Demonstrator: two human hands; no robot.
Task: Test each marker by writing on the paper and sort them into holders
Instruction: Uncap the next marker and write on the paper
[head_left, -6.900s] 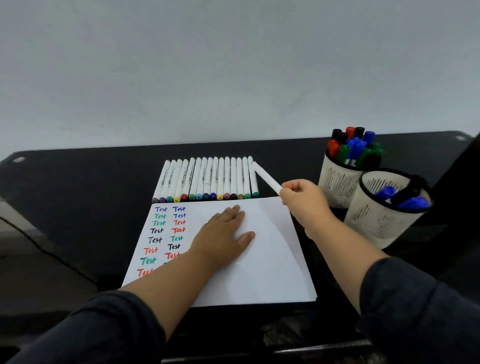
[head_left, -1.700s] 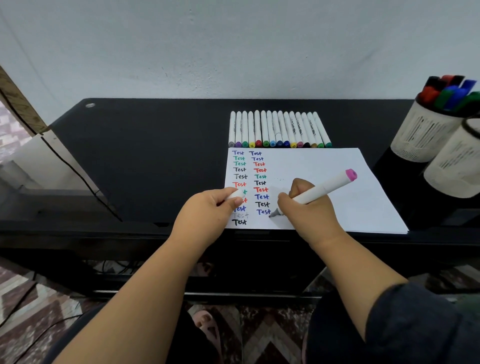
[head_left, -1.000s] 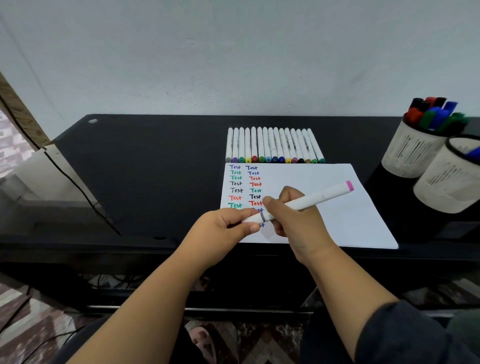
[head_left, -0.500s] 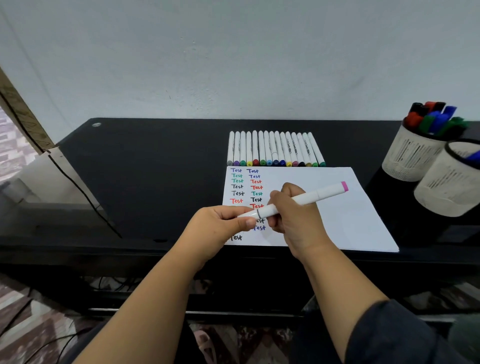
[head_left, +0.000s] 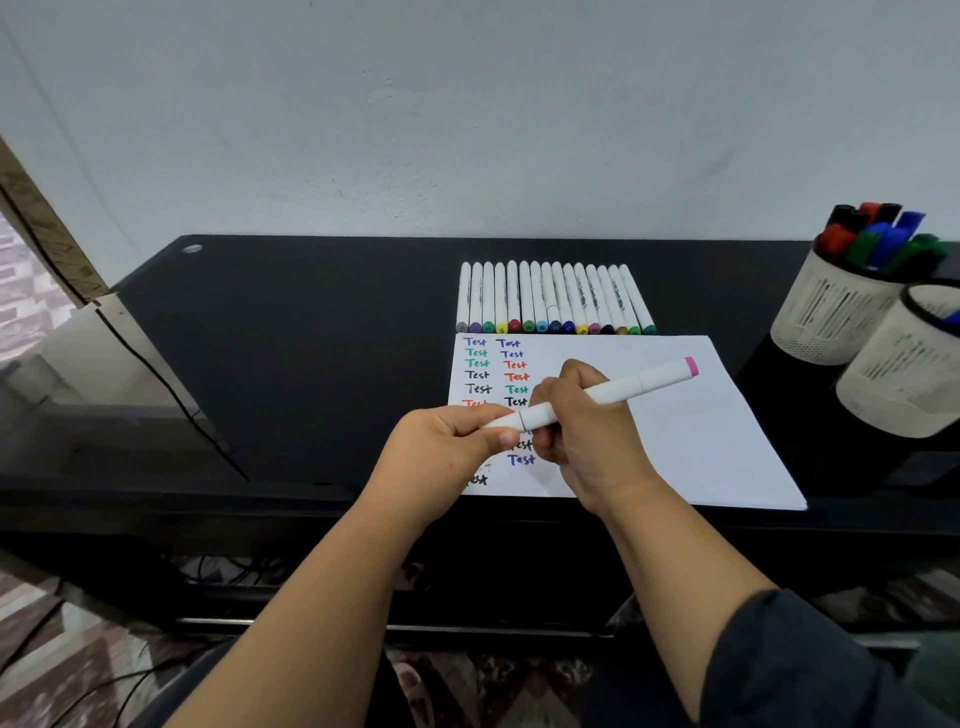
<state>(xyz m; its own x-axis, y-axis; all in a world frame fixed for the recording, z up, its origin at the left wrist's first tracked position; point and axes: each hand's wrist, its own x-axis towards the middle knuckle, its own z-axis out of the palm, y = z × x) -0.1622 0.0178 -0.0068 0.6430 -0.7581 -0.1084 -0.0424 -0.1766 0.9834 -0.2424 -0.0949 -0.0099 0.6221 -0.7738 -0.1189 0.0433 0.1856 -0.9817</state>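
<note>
Since a moment ago the cap end has closed onto the pink-ended marker (head_left: 613, 392), held above the paper (head_left: 675, 431). The left hand (head_left: 447, 452) grip pinches the cap end; the right hand (head_left: 587, 426) grip wraps the barrel.

Marker lifted from the paper and capped

The white marker (head_left: 597, 397) has been raised off the paper (head_left: 675, 431); its cap end is now pinched by the left hand (head_left: 447, 452), the barrel gripped by the right hand (head_left: 587, 431).
</note>
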